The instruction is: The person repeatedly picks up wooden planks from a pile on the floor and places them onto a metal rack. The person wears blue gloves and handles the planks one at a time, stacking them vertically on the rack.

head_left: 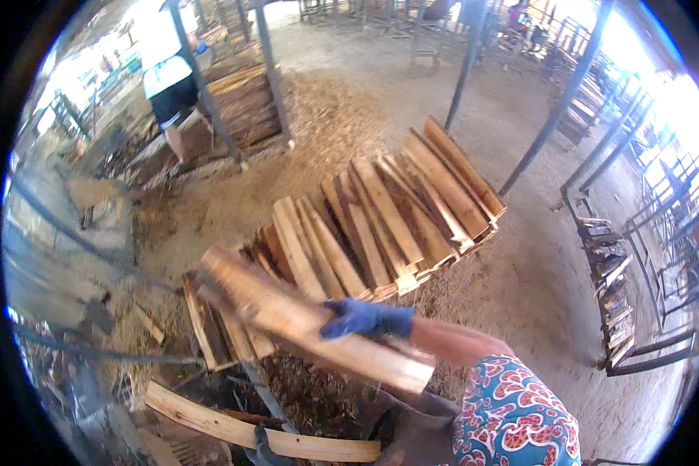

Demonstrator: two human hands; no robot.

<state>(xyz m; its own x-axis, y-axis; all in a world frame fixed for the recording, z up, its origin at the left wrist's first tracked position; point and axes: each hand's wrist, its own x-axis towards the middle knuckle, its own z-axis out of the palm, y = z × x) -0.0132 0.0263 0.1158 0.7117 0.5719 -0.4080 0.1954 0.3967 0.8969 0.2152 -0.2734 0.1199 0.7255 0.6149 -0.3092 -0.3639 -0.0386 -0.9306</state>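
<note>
My right hand (363, 319), in a blue glove, is closed on the upper edge of a long wooden slab (287, 314), near its right end. The slab slants down from upper left to lower right, and its far end is blurred. Under that far end several shorter pieces show, next to a long row of cut wood pieces (373, 217) stacked on edge. A pale curved wooden strip (210, 419) lies along the lower edge. Something dark grey crosses this strip, too unclear to name. My left hand cannot be made out.
Thin metal posts (555, 116) stand beyond the row. At upper left a person (167, 78) stands beside another wood stack (245, 109). A low metal rack with wood (617, 295) runs along the right. Wood chips (326, 109) cover part of the floor.
</note>
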